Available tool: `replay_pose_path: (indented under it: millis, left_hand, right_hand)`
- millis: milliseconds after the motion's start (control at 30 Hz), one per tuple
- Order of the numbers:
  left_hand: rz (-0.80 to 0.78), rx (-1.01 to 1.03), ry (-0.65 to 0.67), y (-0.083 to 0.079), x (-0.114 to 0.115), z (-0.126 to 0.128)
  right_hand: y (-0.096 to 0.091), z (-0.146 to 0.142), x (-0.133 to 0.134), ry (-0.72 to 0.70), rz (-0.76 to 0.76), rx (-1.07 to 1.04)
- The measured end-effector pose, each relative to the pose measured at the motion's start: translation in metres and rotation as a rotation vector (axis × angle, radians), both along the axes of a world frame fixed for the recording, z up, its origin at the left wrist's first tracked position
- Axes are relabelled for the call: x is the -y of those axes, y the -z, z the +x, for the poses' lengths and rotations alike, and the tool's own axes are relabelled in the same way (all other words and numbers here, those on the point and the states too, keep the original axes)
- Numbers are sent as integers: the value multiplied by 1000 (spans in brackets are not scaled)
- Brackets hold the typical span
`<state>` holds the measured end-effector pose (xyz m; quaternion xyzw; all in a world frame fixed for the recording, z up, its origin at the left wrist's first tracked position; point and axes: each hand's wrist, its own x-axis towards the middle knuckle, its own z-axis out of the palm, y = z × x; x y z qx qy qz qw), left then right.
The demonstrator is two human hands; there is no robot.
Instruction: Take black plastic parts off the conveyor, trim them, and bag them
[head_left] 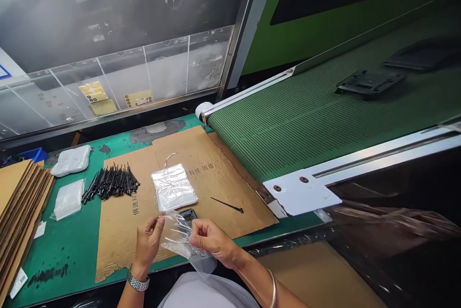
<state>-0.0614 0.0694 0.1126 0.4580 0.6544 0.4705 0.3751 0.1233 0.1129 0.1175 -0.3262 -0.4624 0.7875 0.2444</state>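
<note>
I log the left hand (148,243) and right hand (211,240) each clamped between thumb and fingers on a clear plastic bag (178,237), which they hold just above a cardboard sheet (219,180) on the green surface (38,269). A second clear bag (174,187) lies on the cardboard near a loose black cable tie (226,204); a heap of cable ties (111,182) sits further left. As I judge it, the step in hand is working the film between the fingers; the next move calls for a secure pinch on it.
</note>
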Motion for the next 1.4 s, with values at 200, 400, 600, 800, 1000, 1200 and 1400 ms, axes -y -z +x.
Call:
replay_pose_path:
  millis: [200,400,600,800,1000,1200,1400]
  left_hand:
    - [-38,269,-49,-10,11,18]
    - [-159,612,84,-5,15,45]
    - [-126,828,-194,11,9,34]
    - [-125,712,-248,27,13,43]
    - [-160,424,-400,50,14,36]
    - [-9,-252,-133,54,27,24]
    - [-104,-402,-352,77,25,-14]
  right_hand:
    - [-4,-7,7,127,346,235]
    - [-3,-14,17,63,348,271]
    - [26,-13,6,397,62,200]
    - [37,-18,1,495,-15,170]
    - [40,-32,12,338,165,197]
    - [43,-38,19,137,400,278]
    - [82,-12,9,422,397,505]
